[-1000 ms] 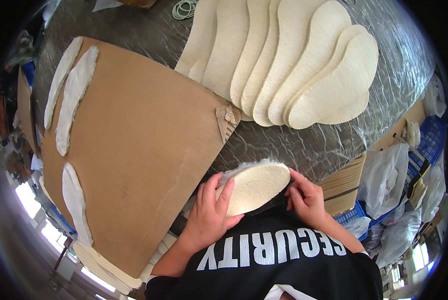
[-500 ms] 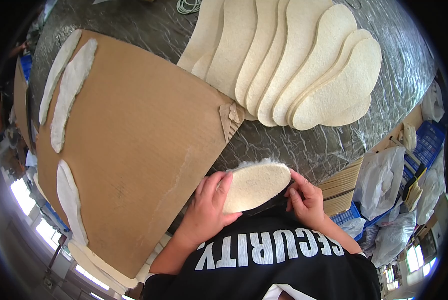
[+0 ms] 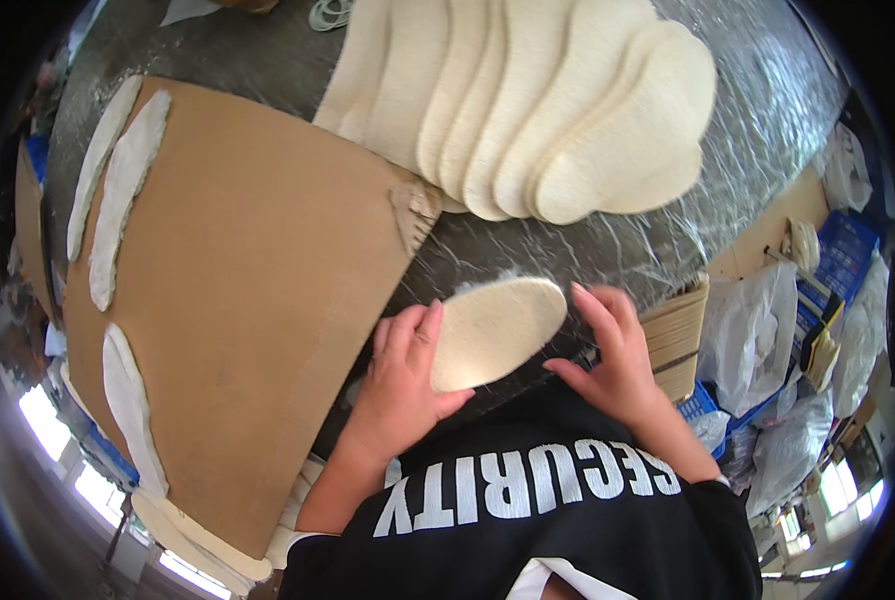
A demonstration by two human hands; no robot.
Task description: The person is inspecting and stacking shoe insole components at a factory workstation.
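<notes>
A cream felt insole [image 3: 503, 330] with fuzzy fleece along its far edge is gripped at its left end by my left hand [image 3: 404, 370], thumb on the near side and fingers across the far side. Close to the insole's right end, my right hand [image 3: 616, 350] has its thumb and fingers spread, holding nothing. A small gap shows between its fingertips and the insole. The insole is above the dark table edge, in front of my body.
A large brown cardboard sheet [image 3: 238, 290] lies to the left, with fleece-edged insoles [image 3: 128, 200] on its left side. Several cream insoles [image 3: 558, 110] fan out at the far side of the plastic-covered table [image 3: 758, 110]. Plastic bags [image 3: 753, 340] and blue crates [image 3: 848, 255] stand at the right.
My right thumb and fingers have spread apart and come off the insole's right end. Both hands and the insole have shifted farther out in view, and the view itself has moved slightly.
</notes>
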